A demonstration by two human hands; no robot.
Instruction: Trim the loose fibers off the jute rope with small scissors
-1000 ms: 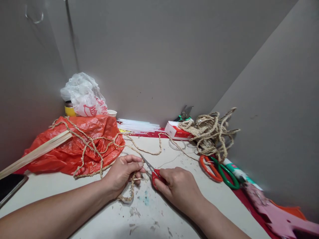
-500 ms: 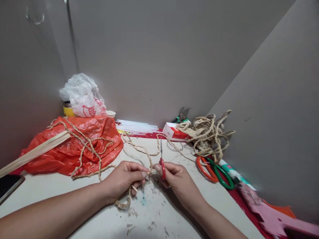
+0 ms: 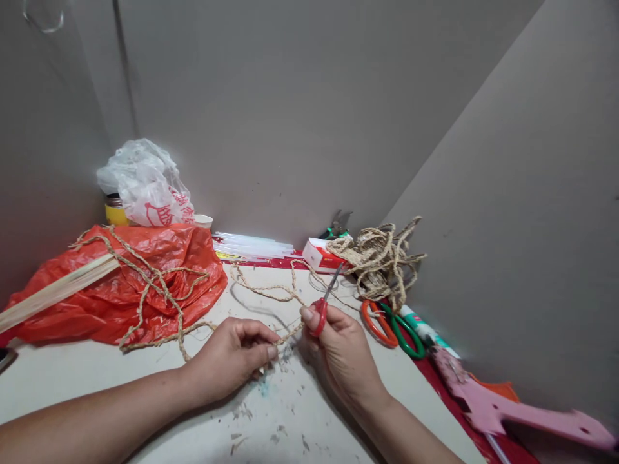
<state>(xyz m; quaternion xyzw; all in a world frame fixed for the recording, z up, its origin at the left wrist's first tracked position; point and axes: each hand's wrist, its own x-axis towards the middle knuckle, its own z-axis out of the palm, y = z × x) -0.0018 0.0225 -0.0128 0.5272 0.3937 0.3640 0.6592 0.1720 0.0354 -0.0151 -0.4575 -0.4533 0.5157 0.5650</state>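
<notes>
Between my two hands runs a thin braided straw cord (image 3: 290,334). My left hand (image 3: 236,354) pinches it between thumb and fingers at the left. My right hand (image 3: 333,338) is closed around small scissors with red handles (image 3: 319,316), blades pointing up and to the right. The right thumb and fingertips also grip the cord beside the handles. From there the cord loops away over the white tabletop (image 3: 203,425). More braid lies across a red plastic bag (image 3: 203,296) on the left.
A heap of braided cord (image 3: 387,258) lies at the back right, beside a red and white box (image 3: 322,256). Orange-handled scissors (image 3: 380,325), green handles (image 3: 409,335) and a pink glue gun (image 3: 527,412) line the right edge. Glue sticks (image 3: 254,245) lie behind. Straw strips (image 3: 58,290) rest on the bag.
My hands have moved apart, and the cord now stretches between them. The scissors have tilted to the right. The whole view has shifted, so things appear further left.
</notes>
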